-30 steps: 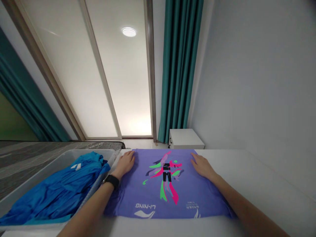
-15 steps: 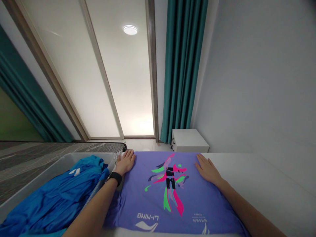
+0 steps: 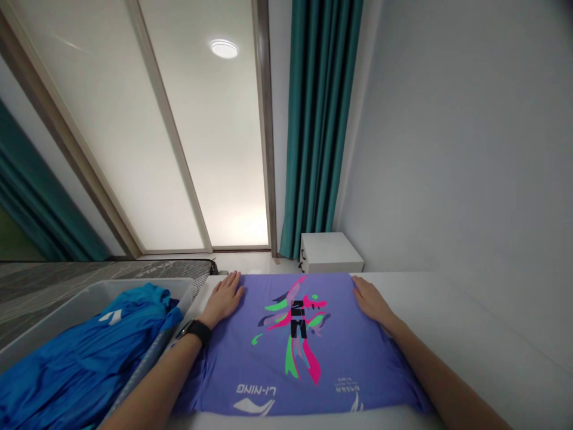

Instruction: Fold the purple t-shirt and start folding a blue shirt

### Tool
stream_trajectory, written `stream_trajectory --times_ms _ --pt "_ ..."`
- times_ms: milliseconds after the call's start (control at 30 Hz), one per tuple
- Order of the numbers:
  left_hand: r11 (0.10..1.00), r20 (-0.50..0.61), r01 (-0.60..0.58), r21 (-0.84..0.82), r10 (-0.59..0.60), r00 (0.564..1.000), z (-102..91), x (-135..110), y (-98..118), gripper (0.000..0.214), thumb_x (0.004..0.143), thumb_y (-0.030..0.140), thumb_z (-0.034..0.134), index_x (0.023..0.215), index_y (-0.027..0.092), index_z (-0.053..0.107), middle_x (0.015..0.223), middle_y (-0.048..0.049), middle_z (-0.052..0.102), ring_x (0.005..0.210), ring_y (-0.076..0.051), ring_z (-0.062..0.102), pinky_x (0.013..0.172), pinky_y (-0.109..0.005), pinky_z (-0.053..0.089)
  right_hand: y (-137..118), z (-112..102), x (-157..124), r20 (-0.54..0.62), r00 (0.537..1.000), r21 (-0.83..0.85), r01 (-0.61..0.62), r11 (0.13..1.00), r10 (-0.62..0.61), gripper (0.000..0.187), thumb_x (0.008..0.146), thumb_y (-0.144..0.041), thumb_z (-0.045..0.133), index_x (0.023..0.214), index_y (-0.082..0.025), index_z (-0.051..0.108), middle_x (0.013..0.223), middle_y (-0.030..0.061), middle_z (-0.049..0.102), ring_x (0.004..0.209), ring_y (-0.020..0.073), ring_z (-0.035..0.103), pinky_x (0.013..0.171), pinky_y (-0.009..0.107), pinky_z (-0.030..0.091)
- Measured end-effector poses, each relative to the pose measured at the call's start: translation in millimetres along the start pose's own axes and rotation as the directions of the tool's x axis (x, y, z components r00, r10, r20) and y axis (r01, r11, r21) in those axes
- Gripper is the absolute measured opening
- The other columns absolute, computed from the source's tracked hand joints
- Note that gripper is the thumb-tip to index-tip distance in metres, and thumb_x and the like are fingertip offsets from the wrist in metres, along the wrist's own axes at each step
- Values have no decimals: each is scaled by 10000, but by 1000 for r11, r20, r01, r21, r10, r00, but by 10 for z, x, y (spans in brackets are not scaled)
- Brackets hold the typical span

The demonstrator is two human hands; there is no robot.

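the person's left hand (image 3: 221, 300) and right hand (image 3: 370, 302) lie flat, fingers spread apart and clamped on nothing, at either side of a purple li-ning t-shirt (image 3: 268, 364), which sits between the fingers on a white tabletop (image 3: 465, 334). the flat palms look placed to keep the cloth smooth and square. left of the left fingers, a grey plastic bin (image 3: 96, 298) holds a crumpled blue garment (image 3: 76, 352), cut off by the lower edge of the view; the left forearm (image 3: 152, 382) hides part of the bin's rim. whether the shirt's sleeves are tucked beneath it can't be made out. far beyond the fingers stands a white cabinet (image 3: 331, 251).
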State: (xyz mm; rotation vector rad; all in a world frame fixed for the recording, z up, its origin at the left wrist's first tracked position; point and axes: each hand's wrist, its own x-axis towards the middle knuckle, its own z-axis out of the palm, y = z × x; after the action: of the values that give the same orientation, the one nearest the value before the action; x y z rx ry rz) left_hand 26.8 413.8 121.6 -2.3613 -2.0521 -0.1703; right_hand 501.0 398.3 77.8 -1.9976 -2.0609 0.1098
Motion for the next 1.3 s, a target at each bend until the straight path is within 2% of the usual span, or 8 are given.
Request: stream_trajectory --times_ms 233,367,600,733,833,967,1133,1300 --pt "997 40 69 22 -70 997 42 -2 38 634 980 441 249 1525 120 290 1596 -127 260 1482 -246 214 1179 -507 167 -53 -99 31 55 998 -44 21 999 -18 551 965 -293 260 1472 -121 392 1526 143 403 1418 225 349 1167 410 248" --pt "992 82 115 47 -118 990 -5 -9 13 639 984 459 229 1540 145 254 1610 -92 229 1492 -237 175 1184 -513 151 -174 -128 31 109 990 -40 98 994 -93 560 982 -373 261 1498 -179 362 1574 74 330 1454 179 268 1196 392 161" --pt "991 101 124 54 -129 987 -17 6 -87 617 993 452 225 1539 166 258 1613 -92 227 1494 -244 164 1179 -529 136 -248 -87 103 118 993 -53 -7 999 13 594 987 -409 253 1509 -138 333 1577 121 305 1469 256 227 1181 528 147" --pt "993 120 110 31 -113 986 -32 23 -121 591 1003 414 208 1532 158 269 1613 -110 222 1496 -235 160 1178 -526 151 -159 -165 200 88 996 -47 -24 999 28 556 991 -263 169 1491 -111 361 1525 142 403 1410 198 362 1161 403 256" --pt "998 72 62 32 -64 995 -37 11 -89 586 1007 406 214 1534 156 264 1619 -108 202 1500 -223 138 1190 -489 146 -118 -206 198 73 997 -61 -10 998 15 540 972 -209 201 1447 -94 430 1503 146 438 1389 181 392 1159 350 257" --pt "1000 80 5 11 -6 997 -20 -36 3 590 996 423 259 1534 179 276 1615 -99 218 1494 -227 167 1190 -487 156 -160 -159 100 75 997 -99 -12 995 19 533 979 -313 277 1466 -143 415 1546 127 373 1440 239 299 1180 458 197" --pt "994 129 98 44 -103 986 -45 -81 36 642 993 474 220 1540 138 248 1617 -111 188 1498 -237 149 1189 -520 124 -212 -82 12 86 993 -143 -71 987 84 563 991 -358 219 1520 -194 318 1594 87 277 1473 245 209 1177 539 129" --pt "987 128 143 75 -152 980 -90 -89 -13 636 996 456 181 1545 137 221 1619 -96 171 1500 -220 139 1182 -542 124 -214 -43 -40 107 983 -162 -129 978 148 592 985 -368 198 1537 -168 274 1611 100 213 1482 273 165 1157 599 118"
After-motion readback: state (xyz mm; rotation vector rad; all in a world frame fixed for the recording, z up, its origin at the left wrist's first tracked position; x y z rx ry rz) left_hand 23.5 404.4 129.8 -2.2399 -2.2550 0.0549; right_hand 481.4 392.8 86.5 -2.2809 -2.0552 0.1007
